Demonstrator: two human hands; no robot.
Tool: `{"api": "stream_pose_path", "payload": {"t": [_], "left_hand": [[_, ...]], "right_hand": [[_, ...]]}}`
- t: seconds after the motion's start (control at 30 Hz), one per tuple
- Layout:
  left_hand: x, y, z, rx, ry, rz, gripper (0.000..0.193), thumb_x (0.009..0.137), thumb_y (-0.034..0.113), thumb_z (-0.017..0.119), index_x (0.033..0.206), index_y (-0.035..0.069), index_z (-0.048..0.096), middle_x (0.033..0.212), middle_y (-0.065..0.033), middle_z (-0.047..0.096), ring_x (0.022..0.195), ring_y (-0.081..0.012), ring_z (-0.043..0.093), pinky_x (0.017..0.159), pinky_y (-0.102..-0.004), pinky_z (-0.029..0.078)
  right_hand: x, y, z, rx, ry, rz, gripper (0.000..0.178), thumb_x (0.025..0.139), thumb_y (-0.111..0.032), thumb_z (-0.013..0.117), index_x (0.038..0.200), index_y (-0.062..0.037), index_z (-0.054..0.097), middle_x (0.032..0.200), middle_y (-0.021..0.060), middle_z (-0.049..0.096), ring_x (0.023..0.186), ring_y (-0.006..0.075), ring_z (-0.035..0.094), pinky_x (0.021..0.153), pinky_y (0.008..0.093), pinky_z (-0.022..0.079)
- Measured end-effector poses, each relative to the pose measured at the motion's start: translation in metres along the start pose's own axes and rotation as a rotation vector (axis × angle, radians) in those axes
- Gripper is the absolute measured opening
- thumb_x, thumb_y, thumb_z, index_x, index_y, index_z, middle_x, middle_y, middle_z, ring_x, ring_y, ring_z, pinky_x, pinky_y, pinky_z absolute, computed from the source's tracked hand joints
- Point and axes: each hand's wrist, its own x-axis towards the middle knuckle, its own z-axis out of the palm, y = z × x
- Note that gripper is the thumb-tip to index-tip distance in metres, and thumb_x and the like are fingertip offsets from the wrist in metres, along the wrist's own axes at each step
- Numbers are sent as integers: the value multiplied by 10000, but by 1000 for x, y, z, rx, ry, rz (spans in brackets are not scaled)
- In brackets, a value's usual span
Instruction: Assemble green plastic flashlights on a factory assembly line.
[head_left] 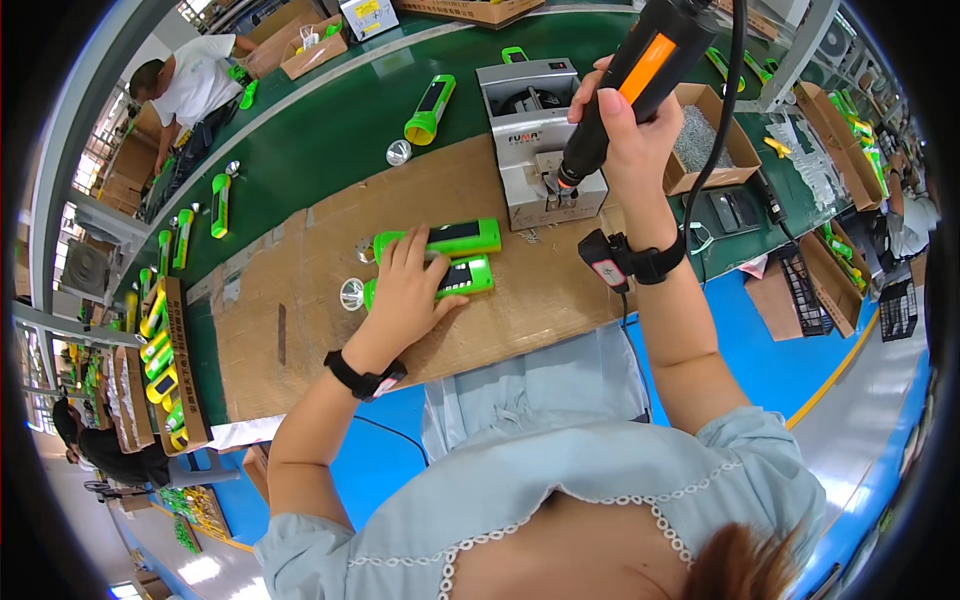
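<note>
Two green flashlight bodies lie side by side on the cardboard sheet, the farther flashlight and the nearer flashlight. My left hand spans both, fingers over the farther one and thumb along the nearer one's front side. A round clear lens piece sits at the nearer one's left end. Wrapped in my right hand is a black electric screwdriver with an orange stripe. Its tip points down at the front outlet of a grey screw feeder; whether a screw is on it cannot be made out.
A cardboard box of small screws stands right of the feeder. Another flashlight and a loose lens piece lie beyond the cardboard sheet. A box of flashlights is at left. The screwdriver's black cable hangs beside my right wrist.
</note>
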Motion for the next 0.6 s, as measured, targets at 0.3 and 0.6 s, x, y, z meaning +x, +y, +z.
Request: {"api": "stream_pose_path", "payload": {"t": [0.3, 0.6], "left_hand": [[17, 1, 8, -6, 122, -142, 467, 669, 374, 736, 971, 44, 604, 1274, -248, 406, 1175, -413, 383, 953, -487, 325], [-7, 77, 20, -225, -23, -111, 493, 679, 269, 721, 1028, -8, 509, 911, -139, 486, 856, -298, 492, 746, -375, 406]], "right_hand": [[2, 1, 7, 1, -94, 118, 244, 873, -197, 594, 952, 25, 527, 690, 118, 579, 576, 190, 572, 545, 286, 472], [-71, -51, 7, 299, -90, 328, 638, 712, -472, 719, 1022, 19, 454, 720, 111, 530, 612, 198, 567, 554, 301, 488]]}}
